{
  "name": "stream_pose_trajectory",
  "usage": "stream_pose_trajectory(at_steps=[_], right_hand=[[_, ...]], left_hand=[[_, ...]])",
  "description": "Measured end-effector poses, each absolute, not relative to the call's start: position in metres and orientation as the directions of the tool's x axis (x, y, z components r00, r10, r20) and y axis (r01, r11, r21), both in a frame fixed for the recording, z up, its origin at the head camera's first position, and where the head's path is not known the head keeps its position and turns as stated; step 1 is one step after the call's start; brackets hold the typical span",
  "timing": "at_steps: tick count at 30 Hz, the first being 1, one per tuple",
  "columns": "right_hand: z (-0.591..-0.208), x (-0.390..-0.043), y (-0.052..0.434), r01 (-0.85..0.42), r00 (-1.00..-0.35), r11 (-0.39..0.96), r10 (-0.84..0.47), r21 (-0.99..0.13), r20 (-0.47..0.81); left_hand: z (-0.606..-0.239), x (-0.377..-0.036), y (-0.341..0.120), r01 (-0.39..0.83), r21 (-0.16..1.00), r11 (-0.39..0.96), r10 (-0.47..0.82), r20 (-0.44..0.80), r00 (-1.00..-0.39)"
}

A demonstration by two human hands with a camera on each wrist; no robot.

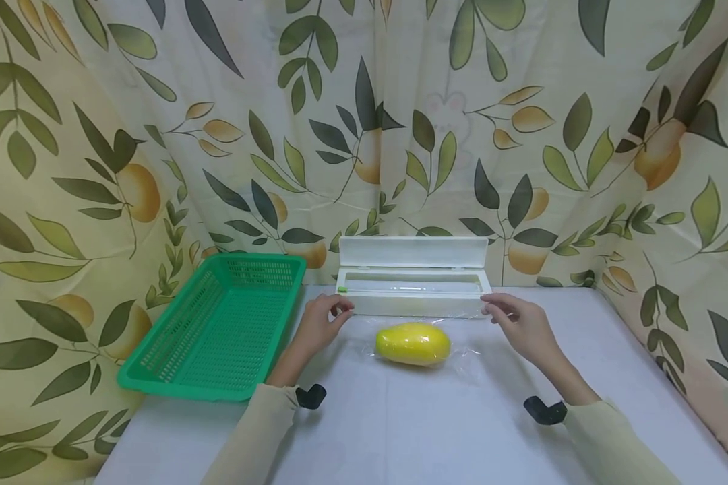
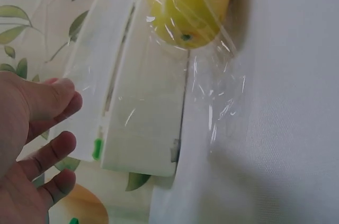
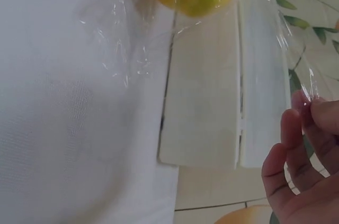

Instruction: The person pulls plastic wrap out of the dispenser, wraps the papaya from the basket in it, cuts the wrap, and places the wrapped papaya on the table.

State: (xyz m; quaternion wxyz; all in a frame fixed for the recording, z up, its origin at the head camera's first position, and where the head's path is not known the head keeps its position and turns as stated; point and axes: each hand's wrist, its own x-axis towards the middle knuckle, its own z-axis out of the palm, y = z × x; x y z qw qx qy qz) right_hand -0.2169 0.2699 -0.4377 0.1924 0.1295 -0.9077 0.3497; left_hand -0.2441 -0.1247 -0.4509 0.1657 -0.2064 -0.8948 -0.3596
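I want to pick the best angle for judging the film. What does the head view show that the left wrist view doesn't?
Only the head view shows the green basket, the right hand and the dispenser's raised lid. Only the left wrist view shows the film's creases close up and the green tab beside the left hand's fingers. Both show the left hand, the white dispenser and the yellow fruit.
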Motion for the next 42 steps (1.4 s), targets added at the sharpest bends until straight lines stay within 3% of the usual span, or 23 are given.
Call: stream_pose_trajectory(at_steps=[12,17,30,35,42], right_hand=[[-0.441,-0.188,0.274,-0.365,-0.888,0.757,-0.109,-0.542,0.446],[-0.444,-0.178,0.275,-0.361,-0.901,0.736,-0.115,-0.573,0.419],[-0.455,-0.153,0.279,-0.289,-0.947,0.670,-0.093,-0.684,0.309],[-0.460,-0.138,0.278,-0.265,-0.958,0.627,-0.087,-0.732,0.273],[-0.474,-0.129,0.275,-0.138,-0.987,0.576,-0.013,-0.806,0.159]], left_hand=[[-0.453,-0.215,-0.129,0.485,0.575,0.658,0.201,0.487,-0.850],[-0.456,-0.202,-0.129,0.482,0.597,0.641,0.176,0.497,-0.850],[-0.459,-0.180,-0.126,0.170,0.883,0.437,0.001,0.189,-0.982],[-0.463,-0.170,-0.122,0.053,0.928,0.369,-0.085,0.091,-0.992],[-0.477,-0.158,-0.124,0.005,0.935,0.354,-0.090,0.039,-0.995]])
